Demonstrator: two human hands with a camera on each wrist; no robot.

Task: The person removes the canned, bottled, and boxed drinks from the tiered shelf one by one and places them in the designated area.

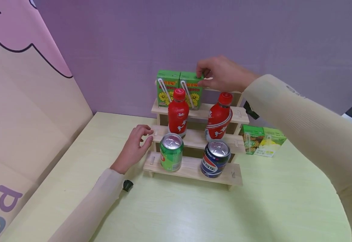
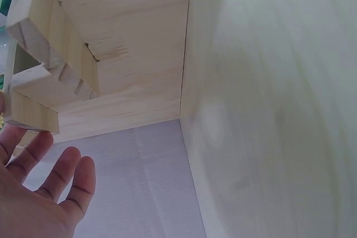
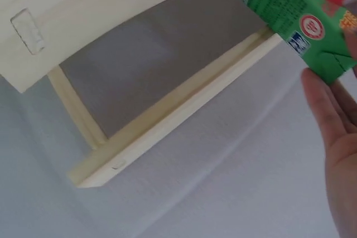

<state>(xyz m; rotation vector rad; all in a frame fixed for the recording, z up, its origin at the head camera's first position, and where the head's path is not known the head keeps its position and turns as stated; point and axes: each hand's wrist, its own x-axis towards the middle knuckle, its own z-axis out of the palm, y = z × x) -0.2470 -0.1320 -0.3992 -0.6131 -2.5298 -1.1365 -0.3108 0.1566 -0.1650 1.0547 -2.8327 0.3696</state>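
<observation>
Purple wall [image 1: 127, 37] backs pale table [image 1: 176, 208]; left hand [image 1: 134, 147] loose, right hand [image 1: 219, 74] pinching green carton [image 1: 195, 94].

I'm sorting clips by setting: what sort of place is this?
Perhaps a mock shop display: a tiered pale wooden rack holding red plastic bottles and green cardboard cartons, before a purple backdrop.

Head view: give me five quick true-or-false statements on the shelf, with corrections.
The right hand touches a green box. True.
Two red bottles stand one step above the green can. True.
The blue can stands on the top step. False: it's on the lowest step.
The left hand holds a bottle. False: it's at the shelf's left end, holding no bottle.
Two more boxes are on the table, right of the shelf. True.
</observation>
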